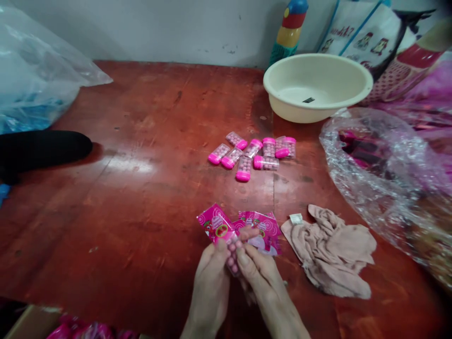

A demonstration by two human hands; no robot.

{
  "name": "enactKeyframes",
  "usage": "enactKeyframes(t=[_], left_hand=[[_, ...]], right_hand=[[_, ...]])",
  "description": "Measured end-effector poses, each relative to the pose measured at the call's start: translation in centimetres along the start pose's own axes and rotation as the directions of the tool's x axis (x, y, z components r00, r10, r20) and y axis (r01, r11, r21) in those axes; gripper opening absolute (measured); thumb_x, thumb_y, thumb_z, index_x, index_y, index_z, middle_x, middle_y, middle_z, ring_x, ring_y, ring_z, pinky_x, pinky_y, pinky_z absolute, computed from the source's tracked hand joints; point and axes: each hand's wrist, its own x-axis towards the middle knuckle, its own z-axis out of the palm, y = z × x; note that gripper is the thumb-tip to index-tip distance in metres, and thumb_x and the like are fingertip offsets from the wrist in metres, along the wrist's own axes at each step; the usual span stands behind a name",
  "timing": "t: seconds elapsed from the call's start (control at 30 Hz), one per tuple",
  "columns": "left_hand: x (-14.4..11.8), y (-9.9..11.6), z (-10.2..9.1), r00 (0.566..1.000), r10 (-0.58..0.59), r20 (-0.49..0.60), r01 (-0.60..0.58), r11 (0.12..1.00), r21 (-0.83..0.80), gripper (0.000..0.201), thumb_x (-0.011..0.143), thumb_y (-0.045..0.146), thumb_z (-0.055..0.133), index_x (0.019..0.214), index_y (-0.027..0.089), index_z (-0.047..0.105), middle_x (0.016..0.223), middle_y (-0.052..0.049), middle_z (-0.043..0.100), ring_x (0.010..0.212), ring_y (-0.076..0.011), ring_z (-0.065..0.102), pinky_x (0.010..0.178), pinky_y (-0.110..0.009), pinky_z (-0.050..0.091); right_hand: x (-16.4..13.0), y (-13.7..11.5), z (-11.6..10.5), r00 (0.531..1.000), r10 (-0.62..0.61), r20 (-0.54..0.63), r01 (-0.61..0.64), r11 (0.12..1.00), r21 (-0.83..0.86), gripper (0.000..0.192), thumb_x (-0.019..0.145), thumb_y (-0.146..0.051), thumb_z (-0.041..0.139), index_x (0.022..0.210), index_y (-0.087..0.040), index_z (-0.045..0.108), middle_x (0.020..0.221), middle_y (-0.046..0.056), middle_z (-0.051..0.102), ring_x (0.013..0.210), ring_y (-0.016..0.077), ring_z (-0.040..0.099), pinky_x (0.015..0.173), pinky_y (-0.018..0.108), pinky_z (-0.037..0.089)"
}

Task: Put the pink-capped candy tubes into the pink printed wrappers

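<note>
Low in the middle of the view, my left hand (211, 278) and my right hand (259, 270) meet over a small clear tube of pink candy balls (232, 256). Both hands pinch it, and a pink printed label (216, 224) sticks up from it at the upper left. More pink labels (264, 228) lie flat on the red table (134, 188) just beyond my right fingers. Farther back, several filled tubes with pink caps (252, 153) lie in a loose group.
A crumpled beige cloth (332, 249) lies right of my hands. A cream plastic basin (318, 84) stands at the back right, a crinkled clear bag (388, 174) along the right edge, a bluish bag (31, 75) at the far left, a black sleeve-like shape (42, 148) below it.
</note>
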Motion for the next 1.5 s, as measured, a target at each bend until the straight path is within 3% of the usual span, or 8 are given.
enactKeyframes(t=[0.2,0.5,0.7,0.83,0.93,1.03,1.23,1.5], left_hand=[[0.4,0.8,-0.2,0.995,0.081,-0.051,-0.076,0.992,0.100,0.035,0.082,0.035,0.055,0.101,0.010,0.068,0.097,-0.013,0.069,0.085,-0.0220,0.063,0.070,-0.028,0.049],[-0.4,-0.8,0.1,0.996,0.083,-0.046,-0.075,0.985,0.156,0.035,0.085,0.036,0.051,0.107,0.013,0.066,0.104,-0.012,0.068,0.097,-0.0237,0.060,0.087,-0.033,0.045],[0.5,1.2,-0.4,0.997,0.070,-0.031,-0.068,0.997,0.042,0.033,0.082,0.034,0.055,0.100,0.011,0.068,0.092,-0.012,0.071,0.071,-0.0168,0.063,0.058,-0.023,0.049],[0.7,1.5,-0.4,0.991,0.098,-0.095,-0.083,0.985,0.148,0.034,0.080,0.036,0.058,0.098,0.009,0.068,0.085,-0.012,0.071,0.069,-0.0174,0.063,0.053,-0.022,0.047],[0.1,0.5,-0.1,0.979,0.143,-0.148,-0.104,0.965,0.240,0.032,0.081,0.035,0.057,0.103,0.013,0.066,0.090,-0.009,0.071,0.081,-0.0188,0.063,0.067,-0.024,0.049],[-0.4,-0.5,0.1,0.973,0.153,-0.172,-0.106,0.961,0.254,0.030,0.081,0.033,0.058,0.104,0.015,0.066,0.094,-0.007,0.070,0.087,-0.0190,0.062,0.074,-0.025,0.048],[0.4,0.0,-0.2,0.992,0.083,-0.092,-0.075,0.993,0.086,0.034,0.079,0.037,0.059,0.098,0.010,0.068,0.087,-0.012,0.071,0.071,-0.0191,0.064,0.050,-0.022,0.047],[0.1,0.5,0.3,0.999,0.035,-0.002,-0.035,0.996,0.086,0.030,0.081,0.032,0.057,0.099,0.012,0.068,0.077,-0.009,0.071,0.044,-0.0093,0.054,0.033,-0.016,0.036]], right_hand=[[-0.8,1.7,1.1,0.973,-0.038,-0.230,0.010,0.992,-0.124,0.041,0.085,-0.053,0.046,0.109,-0.024,0.060,0.097,0.005,0.063,0.093,0.0208,0.056,0.070,0.024,0.044],[0.0,1.0,1.1,0.971,-0.155,-0.181,0.135,0.983,-0.121,0.039,0.085,-0.053,0.044,0.098,-0.022,0.064,0.079,0.004,0.065,0.071,0.0196,0.060,0.059,0.025,0.046],[-0.4,0.7,1.5,0.982,-0.120,-0.143,0.102,0.986,-0.128,0.038,0.090,-0.048,0.041,0.101,-0.020,0.064,0.065,0.001,0.063,0.054,0.0147,0.057,0.049,0.022,0.045],[-1.5,2.2,2.2,0.960,-0.210,-0.187,0.154,0.949,-0.274,0.032,0.091,-0.039,0.041,0.114,-0.025,0.059,0.097,0.006,0.068,0.090,0.0220,0.063,0.077,0.031,0.051],[-2.3,3.5,2.6,0.918,-0.326,-0.226,0.226,0.897,-0.379,0.033,0.093,-0.031,0.036,0.120,-0.031,0.055,0.128,0.003,0.054,0.121,0.0254,0.045,0.101,0.041,0.035],[-2.3,3.8,2.4,0.910,-0.322,-0.261,0.209,0.900,-0.382,0.034,0.092,-0.033,0.039,0.123,-0.030,0.052,0.133,0.002,0.050,0.127,0.0233,0.039,0.103,0.037,0.034],[0.2,1.3,1.4,0.983,-0.119,-0.139,0.081,0.964,-0.254,0.039,0.088,-0.051,0.041,0.100,-0.021,0.063,0.087,0.004,0.066,0.081,0.0184,0.063,0.064,0.025,0.050],[0.2,-0.6,1.9,0.989,-0.127,-0.082,0.122,0.991,-0.057,0.039,0.088,-0.051,0.041,0.075,-0.018,0.057,0.050,-0.003,0.050,0.040,0.0089,0.045,0.039,0.020,0.035]])
